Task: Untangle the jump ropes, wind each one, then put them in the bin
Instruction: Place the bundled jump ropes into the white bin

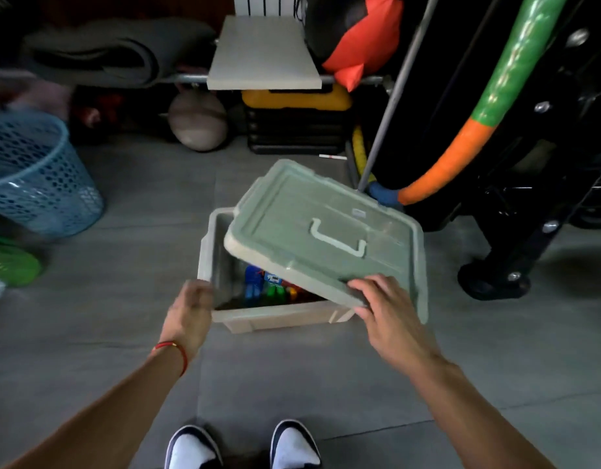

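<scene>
Down on the grey tiled floor (123, 333), the bin (209, 252) sits just ahead of the person's shoes (194, 448), and the lid (326, 231) is skewed across it, covering the right and far part and leaving the near-left corner uncovered. The right hand (380, 309) grips the lid's near edge, fingers on top and thumb under the rim. The left hand (190, 313) is at the bin's near-left corner, fingers curled against the wall, apparently steadying it; whether it truly clamps the rim I cannot tell through the blur.

Through the gap: coloured pieces (268, 289) in blue, green and red at the bottom of the bin. They could well be jump rope handles, but they're too small and shadowed to call.

So which step? It reads as the bin stage, the lid either coming off or going on; from this one look I can't say which. If closing, the next move calls for turning the lid square with the bin.

Orientation: the bin's long axis runs left to right across the view. The lid's long axis is twisted off that, running from near-right to far-left, tilted with its near edge lifted. Its white handle (338, 240) faces up.
</scene>
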Action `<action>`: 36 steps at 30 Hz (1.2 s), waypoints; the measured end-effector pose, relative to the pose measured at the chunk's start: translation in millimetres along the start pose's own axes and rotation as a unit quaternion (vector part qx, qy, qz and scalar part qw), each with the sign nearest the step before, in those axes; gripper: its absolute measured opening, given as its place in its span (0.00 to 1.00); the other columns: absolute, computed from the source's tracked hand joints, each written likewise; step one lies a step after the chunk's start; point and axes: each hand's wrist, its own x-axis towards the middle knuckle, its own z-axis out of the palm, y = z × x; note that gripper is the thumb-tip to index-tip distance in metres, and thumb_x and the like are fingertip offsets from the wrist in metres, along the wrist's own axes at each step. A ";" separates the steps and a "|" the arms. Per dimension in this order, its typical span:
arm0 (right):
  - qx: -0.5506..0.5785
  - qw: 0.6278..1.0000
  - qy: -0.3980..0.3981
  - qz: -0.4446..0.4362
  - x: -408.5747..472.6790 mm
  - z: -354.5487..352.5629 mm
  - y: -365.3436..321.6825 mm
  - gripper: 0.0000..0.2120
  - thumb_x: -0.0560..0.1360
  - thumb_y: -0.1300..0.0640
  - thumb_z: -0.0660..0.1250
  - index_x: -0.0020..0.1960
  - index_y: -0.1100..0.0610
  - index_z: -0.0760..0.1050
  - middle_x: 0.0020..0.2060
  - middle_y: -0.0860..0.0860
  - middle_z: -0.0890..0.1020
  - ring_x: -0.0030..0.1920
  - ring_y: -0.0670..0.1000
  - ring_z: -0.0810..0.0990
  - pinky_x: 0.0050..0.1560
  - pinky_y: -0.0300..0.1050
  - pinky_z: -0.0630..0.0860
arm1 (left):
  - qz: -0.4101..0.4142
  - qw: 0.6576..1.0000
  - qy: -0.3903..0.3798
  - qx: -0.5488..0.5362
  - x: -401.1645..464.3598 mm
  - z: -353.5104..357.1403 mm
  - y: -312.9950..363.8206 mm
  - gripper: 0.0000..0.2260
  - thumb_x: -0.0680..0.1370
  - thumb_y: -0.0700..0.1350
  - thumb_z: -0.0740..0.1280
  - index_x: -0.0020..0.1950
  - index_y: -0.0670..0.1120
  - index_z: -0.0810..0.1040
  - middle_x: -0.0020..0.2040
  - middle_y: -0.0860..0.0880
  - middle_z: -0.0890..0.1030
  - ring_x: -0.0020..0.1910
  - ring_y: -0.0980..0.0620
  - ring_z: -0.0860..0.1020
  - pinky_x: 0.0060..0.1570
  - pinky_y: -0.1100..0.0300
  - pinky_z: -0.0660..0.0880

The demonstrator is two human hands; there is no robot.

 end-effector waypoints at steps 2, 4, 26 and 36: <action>-0.047 0.997 -0.033 -0.059 24.3 16.7 -2.9 0.23 0.70 0.63 0.76 0.61 0.49 0.75 0.53 0.46 0.76 0.51 0.54 0.76 0.47 0.53 0.76 | -0.048 0.992 0.029 -0.111 4.0 -15.2 -2.9 0.16 0.79 0.61 0.60 0.57 0.50 0.76 0.56 0.48 0.79 0.59 0.43 0.77 0.60 0.47 0.74; -0.052 0.989 -0.087 -0.107 37.4 35.6 -4.2 0.25 0.67 0.63 0.77 0.59 0.47 0.76 0.51 0.45 0.76 0.50 0.53 0.75 0.45 0.51 0.76 | -0.108 0.980 -0.018 -0.166 8.8 -19.5 -5.7 0.22 0.78 0.67 0.58 0.64 0.55 0.76 0.58 0.53 0.78 0.60 0.46 0.77 0.63 0.41 0.75; 0.299 0.777 -0.030 0.553 109.2 81.1 94.0 0.42 0.63 0.20 0.64 0.56 0.57 0.80 0.51 0.56 0.82 0.52 0.58 0.81 0.60 0.51 0.77 | -0.265 0.909 -0.102 -0.306 86.5 6.1 -31.0 0.40 0.58 0.66 0.82 0.60 0.41 0.82 0.56 0.40 0.85 0.53 0.37 0.80 0.53 0.41 0.73; -0.122 0.928 0.135 0.324 109.0 88.3 78.9 0.25 0.78 0.41 0.66 0.39 0.63 0.81 0.40 0.61 0.80 0.44 0.64 0.80 0.37 0.51 0.74 | -0.029 0.978 0.189 0.081 77.3 38.9 -3.7 0.14 0.82 0.47 0.61 0.41 0.39 0.74 0.39 0.34 0.76 0.45 0.32 0.77 0.45 0.48 0.73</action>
